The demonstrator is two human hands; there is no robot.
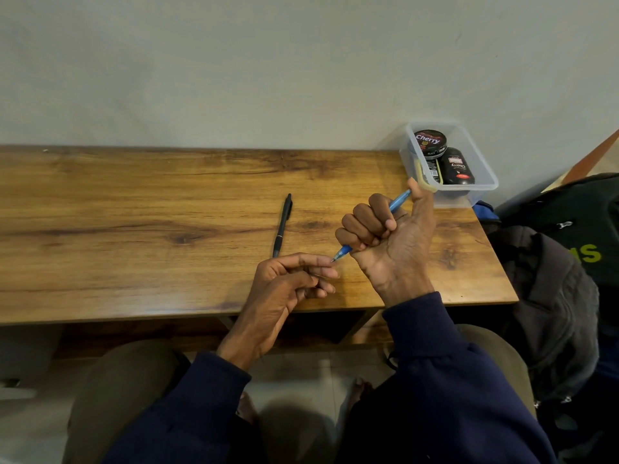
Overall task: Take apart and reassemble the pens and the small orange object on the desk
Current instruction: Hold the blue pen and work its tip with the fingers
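On your left the wooden desk (134, 229) runs wide along the pale wall. A black pen (283, 226) lies on it in one piece, clip end away from you and tip toward you, just beyond your left hand (288, 286).

That hand hovers over the desk's near edge with its fingers loosely curled. The index fingertip and thumb come together right at the metal tip of the blue pen (399, 199). You cannot tell from here whether they pinch the tip or only touch it.

Your right hand (385, 236) is clenched around the blue pen's barrel and holds it above the desk. The pen slants, with its tip low toward your left hand and its back end high and to the right. Your right thumb stands up with its pad against that back end.

Farther right, at the desk's rear corner, a clear plastic container (487, 182) holds a round black tin (430, 142) marked "Cherry" and a second black tin (457, 167). Beyond the desk's right edge sit a dark jacket (549, 296) and a black bag (576, 209).
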